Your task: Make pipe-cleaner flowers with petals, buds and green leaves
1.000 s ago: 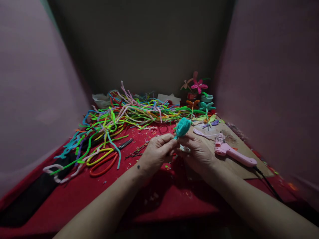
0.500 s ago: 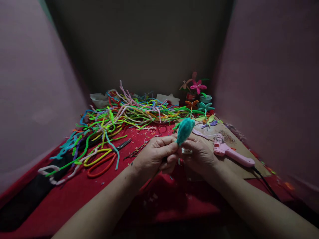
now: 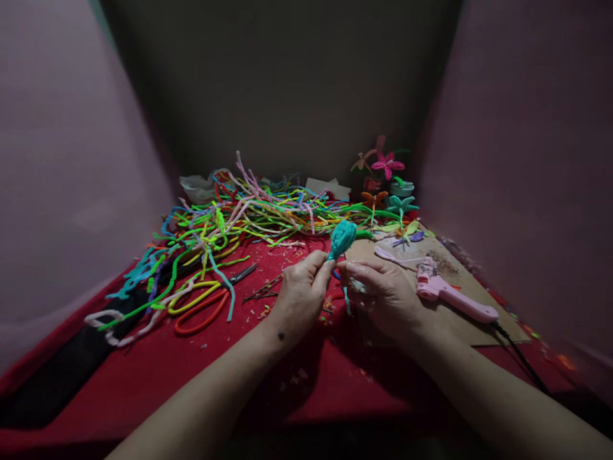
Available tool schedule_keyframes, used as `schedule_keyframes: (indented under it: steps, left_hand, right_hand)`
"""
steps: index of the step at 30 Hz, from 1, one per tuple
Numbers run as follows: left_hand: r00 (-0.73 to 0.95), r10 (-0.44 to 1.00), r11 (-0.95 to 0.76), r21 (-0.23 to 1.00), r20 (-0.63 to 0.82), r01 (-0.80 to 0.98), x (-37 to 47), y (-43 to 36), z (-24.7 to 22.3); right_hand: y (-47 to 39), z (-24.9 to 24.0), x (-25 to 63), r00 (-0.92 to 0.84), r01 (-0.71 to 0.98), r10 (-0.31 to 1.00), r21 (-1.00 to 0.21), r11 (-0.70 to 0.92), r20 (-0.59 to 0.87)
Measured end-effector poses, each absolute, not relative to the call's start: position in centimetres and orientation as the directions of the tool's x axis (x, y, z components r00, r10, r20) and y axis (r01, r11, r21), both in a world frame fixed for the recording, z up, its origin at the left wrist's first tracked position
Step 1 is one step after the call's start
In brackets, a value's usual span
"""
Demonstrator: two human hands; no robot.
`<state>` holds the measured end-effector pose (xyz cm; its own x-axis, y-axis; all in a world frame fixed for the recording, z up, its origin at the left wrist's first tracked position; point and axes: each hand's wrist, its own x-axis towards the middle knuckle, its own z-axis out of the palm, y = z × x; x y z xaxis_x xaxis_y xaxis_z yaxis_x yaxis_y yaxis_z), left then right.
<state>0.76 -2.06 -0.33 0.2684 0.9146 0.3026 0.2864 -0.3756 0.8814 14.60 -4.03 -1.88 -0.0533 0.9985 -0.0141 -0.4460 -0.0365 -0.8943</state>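
Head view: left hand [image 3: 302, 287] pinches teal bud [image 3: 343, 237]; right hand [image 3: 385, 294] curled, grip unclear; any writing too dim.

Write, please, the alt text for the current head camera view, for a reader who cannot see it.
A person's left hand pinches the base of a fuzzy teal bud, the right hand close beside it. Scissors lie at left, a pink glue gun on a board at right, and a colourful heap of fuzzy stems behind, over red cloth.
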Motion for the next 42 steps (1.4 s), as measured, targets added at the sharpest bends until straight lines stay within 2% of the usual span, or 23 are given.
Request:
schedule_keyframes:
  steps: [6, 14, 20, 24, 30, 37, 42]
  left_hand:
    - [0.281, 0.935, -0.302, 0.904, 0.218, 0.303, 0.4, -1.8, -0.2]
    - [0.278, 0.955, -0.163, 0.969, 0.108, 0.183, 0.5, -1.4, -0.2]
    - [0.270, 0.957, -0.138, 0.984, 0.103, 0.115, 0.8, -1.3, -0.7]
    - [0.274, 0.961, -0.043, 0.999, 0.039, 0.010, 1.4, -1.7, -0.4]
    - [0.282, 0.958, 0.069, 0.996, -0.052, -0.052, 1.6, -2.0, 0.4]
    - [0.302, 0.952, 0.049, 0.999, -0.042, -0.014, 1.7, -1.9, -0.2]
    - [0.317, 0.942, -0.164, 0.977, 0.114, 0.136, 1.5, -1.6, -1.3]
  right_hand:
    - [-4.3, -1.1, 14.6, 0.001, -0.391, 1.000, -0.920, 0.003, 0.003]
    - [-4.0, -1.6, 14.7, 0.028, -0.429, 0.999, -0.903, -0.010, -0.024]
    - [-3.5, -2.2, 14.5, 0.065, -0.479, 0.997, -0.878, -0.005, -0.041]
    - [-3.6, -2.3, 14.4, 0.049, -0.483, 0.995, -0.874, -0.049, -0.084]
    - [-3.7, -2.5, 14.2, 0.045, -0.493, 0.997, -0.870, -0.029, -0.058]
    - [-3.9, -2.1, 14.0, 0.034, -0.514, 0.999, -0.858, 0.021, 0.005]
    - [-3.9, -2.5, 14.1, 0.052, -0.404, 0.998, -0.913, 0.061, 0.044]
